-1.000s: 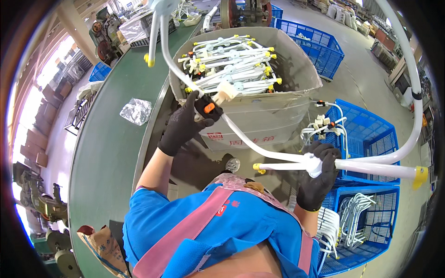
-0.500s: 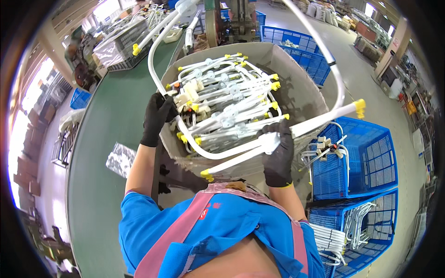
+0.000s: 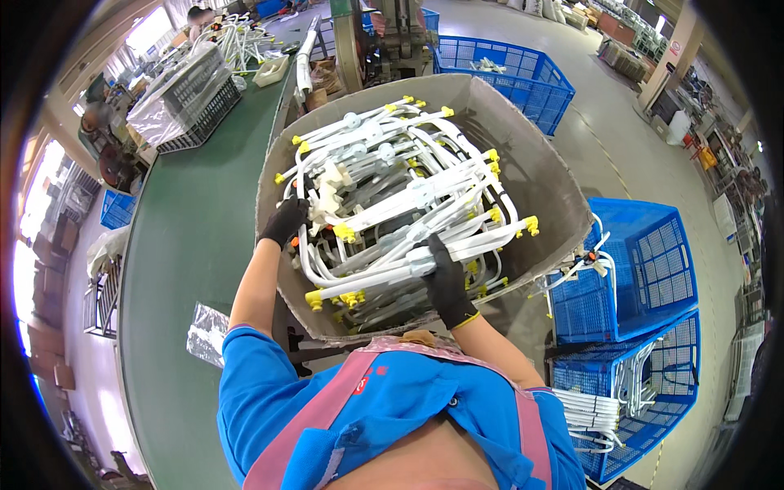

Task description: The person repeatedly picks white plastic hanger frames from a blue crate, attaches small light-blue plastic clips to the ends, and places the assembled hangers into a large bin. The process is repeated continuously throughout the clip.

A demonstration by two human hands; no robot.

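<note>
A white bent-tube frame (image 3: 367,279) with yellow end caps lies across the top of a pile of similar frames (image 3: 392,139). The pile fills a large grey-brown box (image 3: 543,196) in front of me. My left hand (image 3: 286,220), in a black glove, is closed round the frame's left side tube, next to some cream-coloured blocks (image 3: 331,184). With its fingers at the pale connector (image 3: 420,260) on the near bar, my right hand (image 3: 447,282), also black-gloved, grips the same frame. Some of its fingers are hidden behind the tube.
A green table (image 3: 196,229) runs along the left, bearing a piece of clear plastic (image 3: 208,333) and a plastic-wrapped crate (image 3: 184,98). Blue baskets (image 3: 645,261) stand at the right, some with white tubes (image 3: 584,412). Another blue basket (image 3: 506,73) and a machine (image 3: 400,41) stand beyond the box.
Both hands have lowered the white tube frame from above the box onto the pile inside it. The right hand has moved left and down, and my view has shifted slightly.
</note>
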